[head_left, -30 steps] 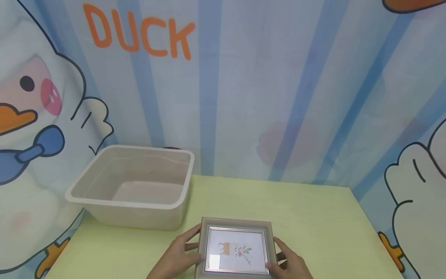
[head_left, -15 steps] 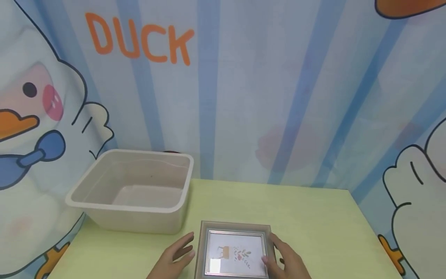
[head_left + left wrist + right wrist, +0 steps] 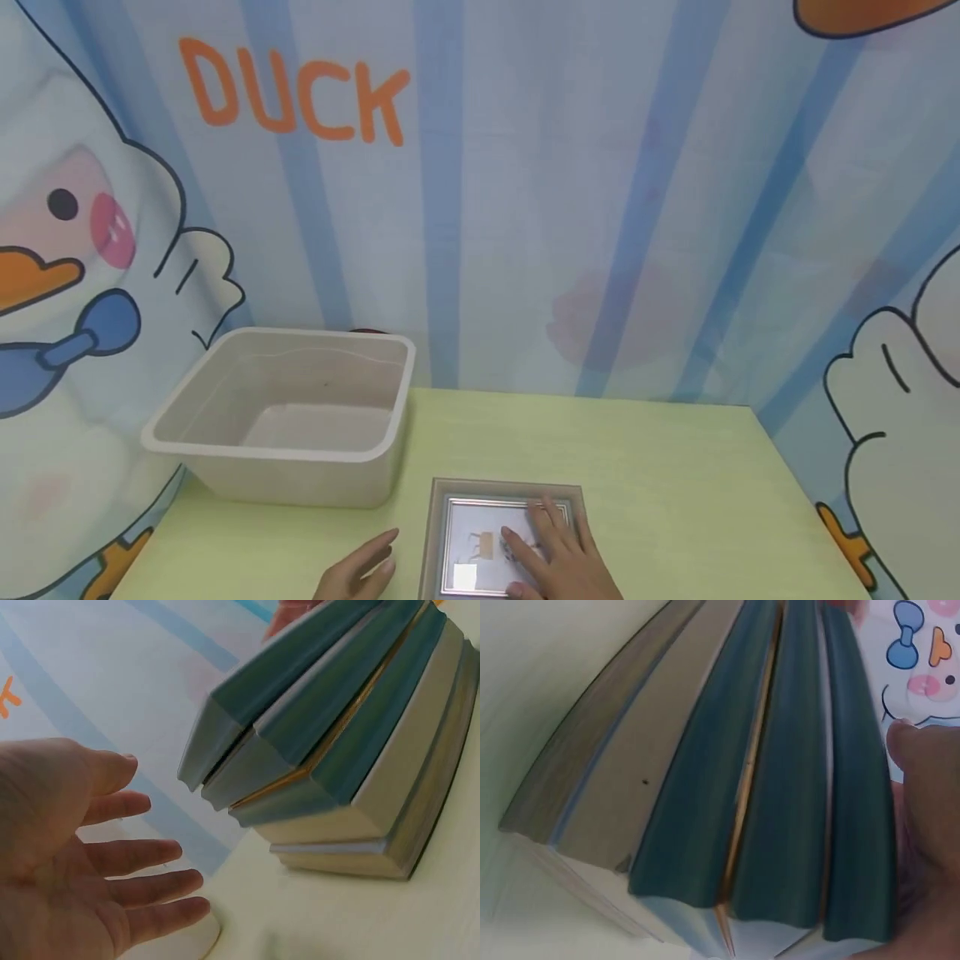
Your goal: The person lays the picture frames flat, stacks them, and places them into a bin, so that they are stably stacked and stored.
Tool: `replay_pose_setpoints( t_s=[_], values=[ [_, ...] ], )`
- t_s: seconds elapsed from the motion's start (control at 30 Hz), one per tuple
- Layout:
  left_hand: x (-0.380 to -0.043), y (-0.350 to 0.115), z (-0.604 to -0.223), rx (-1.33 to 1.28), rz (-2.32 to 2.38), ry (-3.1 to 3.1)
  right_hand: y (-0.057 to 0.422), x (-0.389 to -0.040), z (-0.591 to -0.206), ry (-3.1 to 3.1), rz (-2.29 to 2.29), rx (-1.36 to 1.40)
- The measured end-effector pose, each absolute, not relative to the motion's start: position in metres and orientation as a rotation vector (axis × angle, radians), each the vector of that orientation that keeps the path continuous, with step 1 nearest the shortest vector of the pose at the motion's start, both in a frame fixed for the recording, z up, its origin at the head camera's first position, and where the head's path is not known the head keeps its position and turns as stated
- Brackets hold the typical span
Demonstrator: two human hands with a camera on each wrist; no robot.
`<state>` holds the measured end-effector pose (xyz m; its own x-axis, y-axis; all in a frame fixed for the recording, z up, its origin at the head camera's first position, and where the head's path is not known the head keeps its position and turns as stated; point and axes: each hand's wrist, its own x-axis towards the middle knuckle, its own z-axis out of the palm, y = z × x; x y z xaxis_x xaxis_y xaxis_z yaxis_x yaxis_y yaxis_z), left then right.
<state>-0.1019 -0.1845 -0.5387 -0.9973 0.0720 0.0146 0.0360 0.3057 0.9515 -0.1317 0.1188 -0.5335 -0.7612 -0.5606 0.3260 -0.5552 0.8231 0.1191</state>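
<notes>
A picture frame [image 3: 465, 542] with a silver-beige border and a floral print under its glass lies face up at the front of the table. The wrist views show it topping a stack of several frames [image 3: 330, 750], whose greenish and beige sides [image 3: 697, 765] face the cameras. My right hand [image 3: 566, 562] rests flat over the right part of the glass, fingers spread. Left of the stack, my left hand [image 3: 358, 568] is held apart from it, palm turned inward and fingers extended. The left wrist view also shows these loose fingers [image 3: 154, 889] holding nothing.
A beige plastic basin [image 3: 390, 467] stands on the pale green table [image 3: 660, 483] at the back left, with a bare bottom. Behind the table hangs a blue-striped backdrop [image 3: 517, 208] printed with ducks and orange letters.
My left hand has let go of the picture frame's left edge and drawn away leftward. My right hand has shifted from its right edge to lie over the glass.
</notes>
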Motion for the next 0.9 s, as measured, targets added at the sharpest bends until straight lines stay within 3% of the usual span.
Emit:
replay_pose_setpoints(
  t_s=[0.23,0.5,0.77,0.9],
  values=[
    [-0.093,-0.195,-0.534,0.091,1.505,3.176,0.117,-0.130,-0.535,-2.713,-0.090,0.894],
    [-0.111,-0.238,-0.544,0.557,1.257,3.800,0.115,-0.127,-0.527,-2.845,-0.046,0.868],
    [-0.127,-0.279,-0.519,0.258,0.754,3.799,0.117,-0.128,-0.533,-2.767,-0.053,0.875],
    [-0.136,-0.297,-0.507,0.247,0.560,3.793,0.117,-0.128,-0.536,-2.747,-0.066,0.871]
  ],
)
